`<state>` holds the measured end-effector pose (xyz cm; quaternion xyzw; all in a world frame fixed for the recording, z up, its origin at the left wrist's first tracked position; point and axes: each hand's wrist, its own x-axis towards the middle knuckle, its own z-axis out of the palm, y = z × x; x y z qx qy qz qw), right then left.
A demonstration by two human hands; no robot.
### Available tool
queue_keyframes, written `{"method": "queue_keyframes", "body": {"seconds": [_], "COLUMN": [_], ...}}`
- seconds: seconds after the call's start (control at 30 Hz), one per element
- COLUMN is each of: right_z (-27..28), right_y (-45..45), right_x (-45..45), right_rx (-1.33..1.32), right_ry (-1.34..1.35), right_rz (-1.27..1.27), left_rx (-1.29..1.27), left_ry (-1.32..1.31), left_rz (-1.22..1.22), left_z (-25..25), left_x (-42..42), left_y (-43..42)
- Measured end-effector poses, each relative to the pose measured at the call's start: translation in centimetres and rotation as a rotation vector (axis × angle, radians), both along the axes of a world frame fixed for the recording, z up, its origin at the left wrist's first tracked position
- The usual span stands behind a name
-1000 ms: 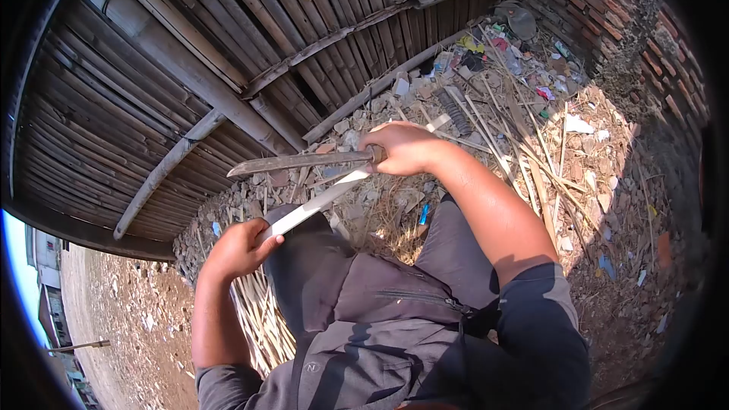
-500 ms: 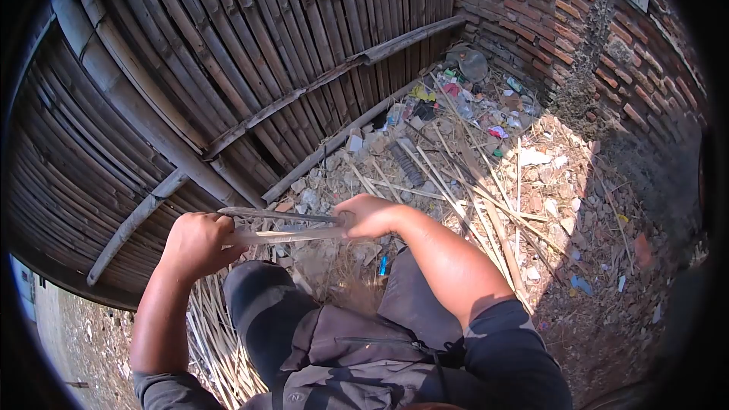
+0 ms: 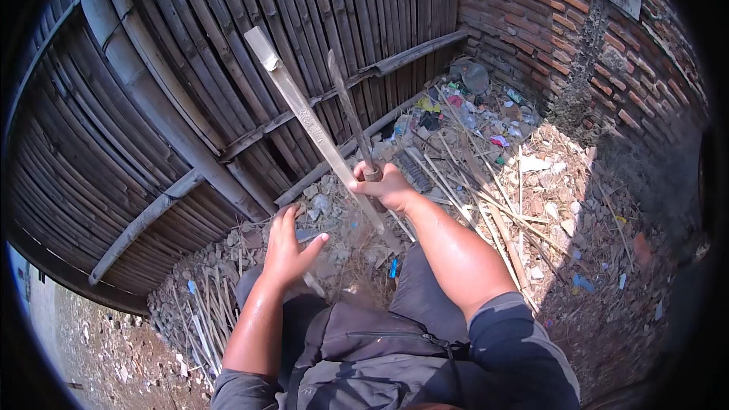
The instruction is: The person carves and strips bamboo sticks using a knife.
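My right hand (image 3: 391,187) is closed around the handle of a machete (image 3: 349,106), whose narrow dark blade points up and away from me. The same hand also grips a split bamboo strip (image 3: 311,127) between thumb and fingers. The strip slants from upper left down past my hand, with a pale notch or node near its top end. My left hand (image 3: 285,250) is open, fingers apart, over my left knee and touching neither the strip nor the machete. Split bamboo sticks (image 3: 209,315) lie on the ground to the left of my legs.
A bamboo-slat wall (image 3: 228,53) rises ahead and to the left, meeting a brick wall (image 3: 524,23) on the right. Long bamboo sticks (image 3: 497,231) lie across the rubble at right. Litter (image 3: 471,110) is piled in the corner. A small blue object (image 3: 393,267) lies near my knees.
My left hand has let go of the bamboo strip and opened. The strip and machete have swung from level to pointing up and away, both in my right hand.
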<state>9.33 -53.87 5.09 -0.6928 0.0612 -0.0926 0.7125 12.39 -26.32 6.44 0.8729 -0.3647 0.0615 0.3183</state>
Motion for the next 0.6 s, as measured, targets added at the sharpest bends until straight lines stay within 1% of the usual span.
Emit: {"method": "queue_keyframes", "body": {"seconds": [0.03, 0.07, 0.17, 0.2, 0.3, 0.33, 0.43, 0.47, 0.57, 0.6], "right_z": [0.5, 0.0, 1.2, 1.8, 2.0, 2.2, 2.8, 2.8, 3.1, 3.0], "right_y": [0.4, 0.4, 1.4, 1.6, 2.0, 2.2, 2.5, 2.5, 1.0, 0.7], "right_x": [-0.2, 0.1, -0.4, -0.8, -0.6, -0.7, -1.1, -1.0, -0.8, -0.7], "right_rx": [0.065, 0.125, 0.341, 0.370, 0.481, 0.490, 0.606, 0.608, 0.498, 0.468], "right_ry": [-0.027, -0.099, -0.181, -0.179, -0.224, -0.233, -0.250, -0.252, -0.205, -0.196], "right_rz": [-0.006, 0.021, 0.088, 0.110, 0.174, 0.147, 0.127, 0.087, -0.066, -0.165], "left_rx": [0.059, 0.049, 0.041, -0.026, -0.035, -0.017, -0.211, -0.332, -0.354, -0.381], "left_ry": [0.108, 0.185, 0.275, 0.238, 0.532, 0.585, 0.606, 0.694, 0.820, 0.839], "left_rz": [-0.035, -0.118, -0.242, -0.263, -0.298, -0.264, -0.324, -0.298, -0.209, -0.245], "left_z": [-1.1, -1.8, -3.6, -3.9, -3.4, -3.1, -4.9, -5.6, -4.3, -3.7], "left_x": [0.0, 0.1, 0.4, 0.3, 0.3, 0.0, 0.3, 0.4, 0.8, 0.9], "left_y": [-0.8, -1.7, -4.1, -4.9, -6.0, -6.1, -6.0, -5.9, -4.1, -3.3]}}
